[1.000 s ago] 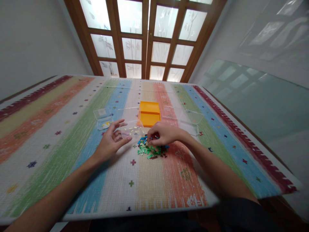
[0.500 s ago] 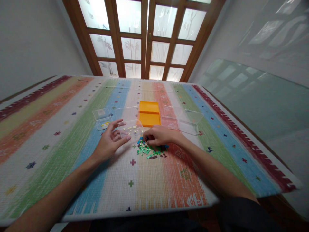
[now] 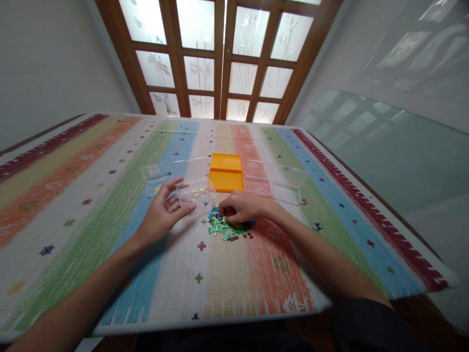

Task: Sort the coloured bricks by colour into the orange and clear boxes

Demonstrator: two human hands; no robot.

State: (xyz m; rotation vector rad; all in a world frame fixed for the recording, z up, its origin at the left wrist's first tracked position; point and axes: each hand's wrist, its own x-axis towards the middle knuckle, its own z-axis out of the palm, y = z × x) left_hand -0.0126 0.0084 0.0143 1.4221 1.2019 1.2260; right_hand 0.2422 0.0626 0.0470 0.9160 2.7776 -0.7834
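Observation:
My left hand (image 3: pixel 168 208) grips the left side of a clear plastic box (image 3: pixel 205 196), its thumb in front and its fingers curled behind. Several small pale yellow pieces lie inside the box, whose open clear lid rises behind it. Just to the right, my right hand (image 3: pixel 240 206) is over a pile of small building bricks (image 3: pixel 220 228) in green, blue and dark brown. Its fingertips are pinched together at the pile's back edge; whatever is between them is hidden. The hand covers part of the pile.
An open orange box (image 3: pixel 227 181) lies beyond the hands. Left of it stands a small clear box (image 3: pixel 152 189) with yellow pieces. More open clear boxes, a nearer one (image 3: pixel 257 186) and a farther-right one (image 3: pixel 287 192), sit on the right. A striped cloth (image 3: pixel 176 283) covers the table.
My left hand and the clear box have shifted slightly left, and the box is tilted a little differently. My right hand stays at the pile, with its fingers slightly moved.

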